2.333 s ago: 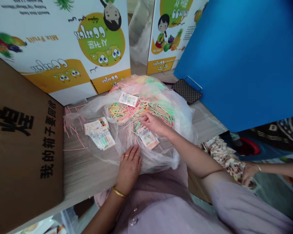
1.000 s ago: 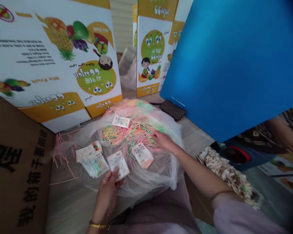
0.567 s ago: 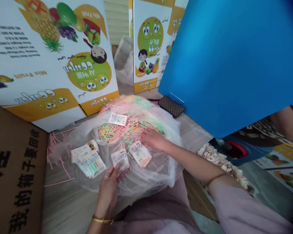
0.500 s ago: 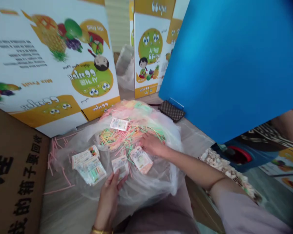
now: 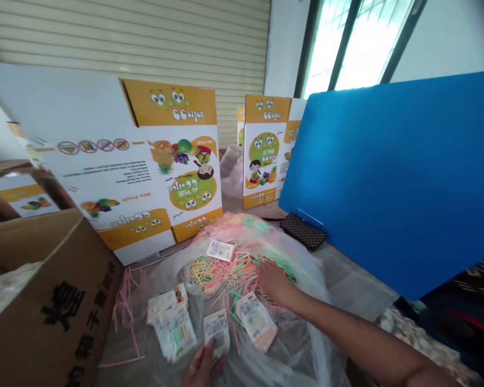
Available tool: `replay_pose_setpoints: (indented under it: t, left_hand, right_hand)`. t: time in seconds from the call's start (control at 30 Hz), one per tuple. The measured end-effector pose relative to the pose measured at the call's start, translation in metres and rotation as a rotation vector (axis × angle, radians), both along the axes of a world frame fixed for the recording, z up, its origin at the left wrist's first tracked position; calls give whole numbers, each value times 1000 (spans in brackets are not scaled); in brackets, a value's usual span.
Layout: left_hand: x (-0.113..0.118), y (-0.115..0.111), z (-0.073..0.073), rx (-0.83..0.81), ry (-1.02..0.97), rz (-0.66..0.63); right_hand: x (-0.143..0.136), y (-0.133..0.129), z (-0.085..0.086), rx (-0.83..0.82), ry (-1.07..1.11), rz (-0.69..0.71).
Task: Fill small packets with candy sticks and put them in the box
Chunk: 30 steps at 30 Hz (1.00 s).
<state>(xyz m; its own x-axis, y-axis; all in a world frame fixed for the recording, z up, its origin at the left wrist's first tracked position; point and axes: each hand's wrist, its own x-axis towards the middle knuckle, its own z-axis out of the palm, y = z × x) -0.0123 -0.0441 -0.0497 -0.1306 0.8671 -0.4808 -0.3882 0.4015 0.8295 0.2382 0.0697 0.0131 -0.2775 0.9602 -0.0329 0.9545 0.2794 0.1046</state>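
My left hand (image 5: 204,366) holds a small printed packet (image 5: 216,328) by its lower end, thumb on top. My right hand (image 5: 275,282) reaches into a loose pile of thin pink, green and yellow sticks (image 5: 232,271). Its fingers curl down among the sticks, and the fingertips are hidden. The pile lies in a large clear plastic bag (image 5: 306,344), opened out. Just below the right hand lies a stack of printed packets (image 5: 256,321). More packets (image 5: 173,328) lie to the left, and another packet (image 5: 221,250) rests on top of the pile.
Printed cartons (image 5: 145,161) stand behind the bag, with a blue panel (image 5: 387,183) to the right. A dark checked case (image 5: 303,231) lies at the panel's foot. An open brown box (image 5: 52,306) is on the left, near loose pink sticks (image 5: 125,301).
The view has tilted up, so everything sits lower and the shutter and window show. My right hand stays at the pile; my left hand still holds the packet.
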Motion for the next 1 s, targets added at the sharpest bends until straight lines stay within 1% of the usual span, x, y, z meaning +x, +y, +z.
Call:
replay_pose_setpoints:
  t: [0.07, 0.17, 0.27, 0.33, 0.43, 0.5, 0.57, 0.7, 0.77, 0.83, 1.0]
  left_hand:
    - [-1, -1, 2, 3, -19, 34]
    - [1, -3, 13, -22, -43, 76]
    - [7, -6, 25, 13, -58, 36]
    - [10, -7, 29, 45, -69, -7]
    - [11, -8, 22, 36, -95, -26]
    - [9, -8, 16, 1, -102, 3]
    - [4, -6, 13, -41, -98, 33]
    - [-2, -2, 16, -126, -102, 42]
    - [-2, 0, 16, -139, -109, 40]
    - [-1, 3, 11, -121, -98, 54]
    - [-1, 7, -12, -114, -59, 112]
  right_hand:
    - [12, -1, 5, -25, 88, -100]
    - [29, -5, 7, -83, 126, -174]
    - [36, -14, 2, -172, 126, -212]
    - [35, -20, -2, -240, 133, -222]
    - [33, -21, -7, -278, 160, -235]
    - [35, -17, -9, -255, 192, -248]
    - [40, -12, -8, -212, 243, -246]
    - [49, -3, -8, -112, 372, -184]
    - [50, 1, -10, -77, 433, -179]
    - [50, 6, -11, -54, 495, -197]
    - [47, 13, -9, -32, 645, -286]
